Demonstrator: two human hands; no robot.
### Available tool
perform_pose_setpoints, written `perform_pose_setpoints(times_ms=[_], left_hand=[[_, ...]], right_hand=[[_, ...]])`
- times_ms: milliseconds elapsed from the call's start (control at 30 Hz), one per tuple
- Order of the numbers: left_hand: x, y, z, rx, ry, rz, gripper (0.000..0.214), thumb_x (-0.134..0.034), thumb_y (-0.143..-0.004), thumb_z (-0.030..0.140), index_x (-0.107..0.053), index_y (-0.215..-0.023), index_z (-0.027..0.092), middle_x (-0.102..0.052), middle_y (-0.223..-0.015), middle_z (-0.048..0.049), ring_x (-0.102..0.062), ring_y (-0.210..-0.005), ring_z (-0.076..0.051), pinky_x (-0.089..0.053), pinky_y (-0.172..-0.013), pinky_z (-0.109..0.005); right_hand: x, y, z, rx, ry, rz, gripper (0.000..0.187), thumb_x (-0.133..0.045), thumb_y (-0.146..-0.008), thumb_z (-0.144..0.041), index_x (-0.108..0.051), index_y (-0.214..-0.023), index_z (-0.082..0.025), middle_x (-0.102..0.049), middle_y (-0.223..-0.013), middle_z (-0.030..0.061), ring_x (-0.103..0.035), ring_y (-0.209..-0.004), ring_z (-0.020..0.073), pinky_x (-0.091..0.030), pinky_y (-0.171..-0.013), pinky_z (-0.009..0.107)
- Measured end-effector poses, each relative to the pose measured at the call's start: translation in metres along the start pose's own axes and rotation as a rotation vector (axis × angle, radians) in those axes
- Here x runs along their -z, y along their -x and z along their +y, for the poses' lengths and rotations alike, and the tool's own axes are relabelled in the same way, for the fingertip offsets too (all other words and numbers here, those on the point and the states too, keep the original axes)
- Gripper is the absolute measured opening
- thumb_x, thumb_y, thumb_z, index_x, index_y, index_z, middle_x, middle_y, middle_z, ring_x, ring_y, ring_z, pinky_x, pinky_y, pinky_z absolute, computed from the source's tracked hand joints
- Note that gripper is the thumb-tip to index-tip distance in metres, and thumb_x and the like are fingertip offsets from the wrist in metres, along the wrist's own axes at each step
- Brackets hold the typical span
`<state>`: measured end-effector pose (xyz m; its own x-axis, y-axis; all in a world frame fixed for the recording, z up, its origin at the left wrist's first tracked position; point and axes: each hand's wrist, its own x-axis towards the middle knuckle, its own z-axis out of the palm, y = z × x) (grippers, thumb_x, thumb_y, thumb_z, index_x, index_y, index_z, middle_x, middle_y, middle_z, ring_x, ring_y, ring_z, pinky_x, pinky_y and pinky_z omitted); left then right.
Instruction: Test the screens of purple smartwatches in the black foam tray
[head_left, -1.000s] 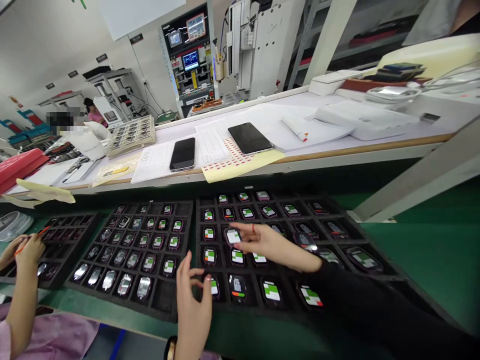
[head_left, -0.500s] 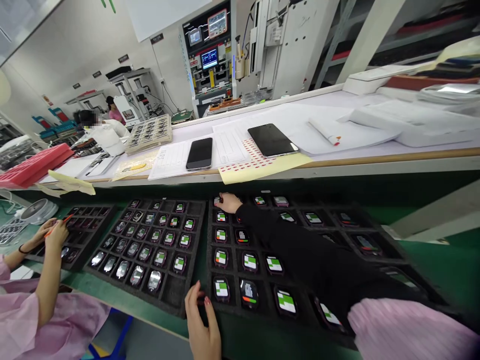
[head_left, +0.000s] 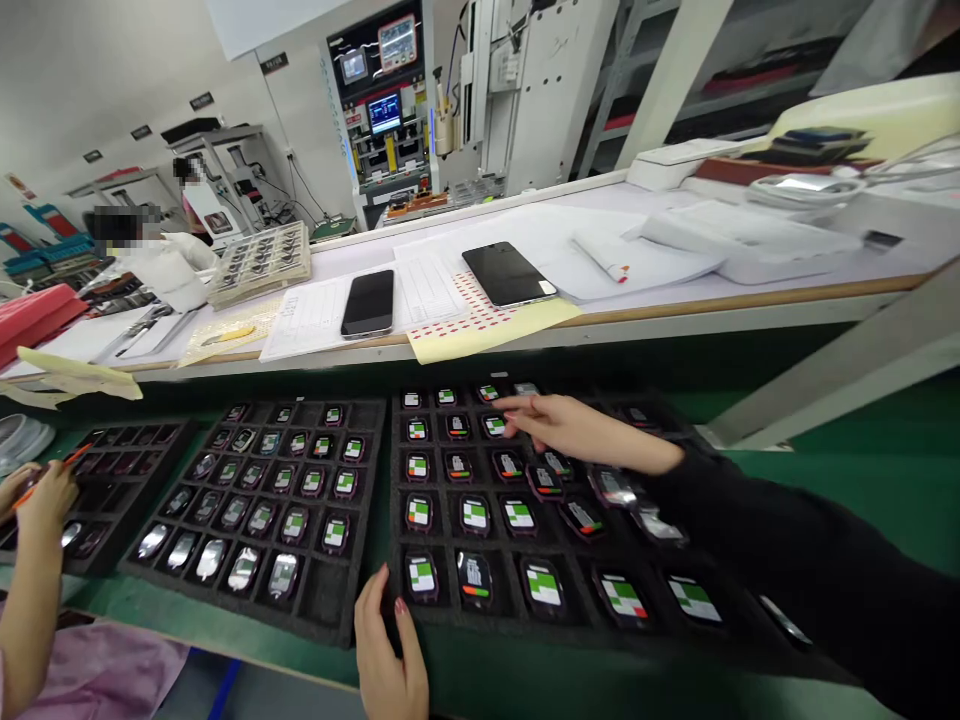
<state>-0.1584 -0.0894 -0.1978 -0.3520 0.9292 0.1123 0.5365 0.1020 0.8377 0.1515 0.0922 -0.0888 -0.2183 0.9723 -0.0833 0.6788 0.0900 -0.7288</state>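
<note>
My right hand (head_left: 553, 425) hovers above the right black foam tray (head_left: 442, 610), index finger stretched out and the others loosely bent. No object shows in it. Just under its fingertips is a lit smartwatch face (head_left: 494, 426), and another smartwatch face (head_left: 488, 393) sits behind it. Several more watch faces with green and white screens fill the compartments around. A tilted watch face (head_left: 545, 482) lies close against its neighbour below my wrist. At the tray's front left corner my left hand (head_left: 391, 650) stays with thumb and fingers apart, holding nothing.
A second black tray (head_left: 315, 625) of watch faces lies to the left. Farther left, a co-worker's hand (head_left: 49, 500) holds an orange stick-like tool (head_left: 64, 462) over another tray. The raised shelf carries a phone (head_left: 367, 303), a black tablet (head_left: 508, 274) and papers.
My right hand has moved right and nearer from the tray's back left corner, its fingers now extended. A lit watch face shows in that corner. The camera view has shifted right.
</note>
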Motion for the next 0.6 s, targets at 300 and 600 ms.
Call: perform_pose_setpoints(times_ms=[300, 600], left_hand=[[-0.001, -0.003, 0.000, -0.047, -0.049, 0.009, 0.044, -0.036, -0.103, 0.048, -0.056, -0.129, 0.019, -0.059, -0.136, -0.0136, -0.053, -0.129, -0.028, -0.042, -0.106, -0.043], [0.000, -0.008, -0.008, 0.087, -0.074, -0.012, 0.054, -0.038, -0.099, 0.059, -0.054, -0.133, 0.020, -0.058, -0.137, -0.0146, -0.056, -0.124, -0.031, -0.046, -0.101, -0.045]], right_hand=[[-0.032, 0.099, 0.042, 0.207, 0.199, 0.380, 0.042, -0.041, -0.105, -0.038, -0.066, -0.133, -0.019, -0.073, -0.110, 0.0092, -0.071, -0.098, 0.0284, -0.058, -0.086, 0.041], [-0.055, 0.121, 0.058, 0.249, 0.255, 0.324, 0.043, -0.044, -0.106, -0.037, -0.054, -0.145, -0.022, -0.049, -0.150, 0.0093, -0.045, -0.138, 0.0367, -0.048, -0.110, 0.059]])
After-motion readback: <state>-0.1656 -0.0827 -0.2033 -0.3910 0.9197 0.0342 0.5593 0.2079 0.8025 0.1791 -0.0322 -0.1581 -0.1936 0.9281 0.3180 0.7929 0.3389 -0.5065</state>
